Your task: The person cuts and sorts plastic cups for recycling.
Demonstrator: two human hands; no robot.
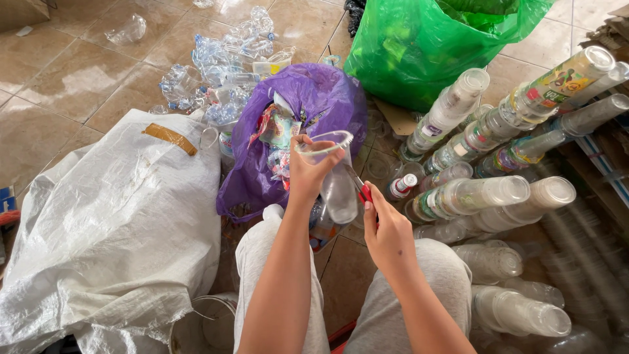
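My left hand (306, 172) grips a clear plastic cup (335, 177) by its rim, mouth tilted up and away from me. My right hand (388, 233) holds a small red-handled cutter (362, 189), whose blade touches the cup's side. Both hands are above my knees in grey trousers, just in front of an open purple bag (327, 98) stuffed with crumpled plastic labels.
A big white woven sack (111, 216) lies to the left. Crushed clear bottles (216, 65) are heaped on the tiled floor behind it. A green plastic bag (426, 46) stands at the back. Long stacks of nested clear cups (498, 190) lie to the right.
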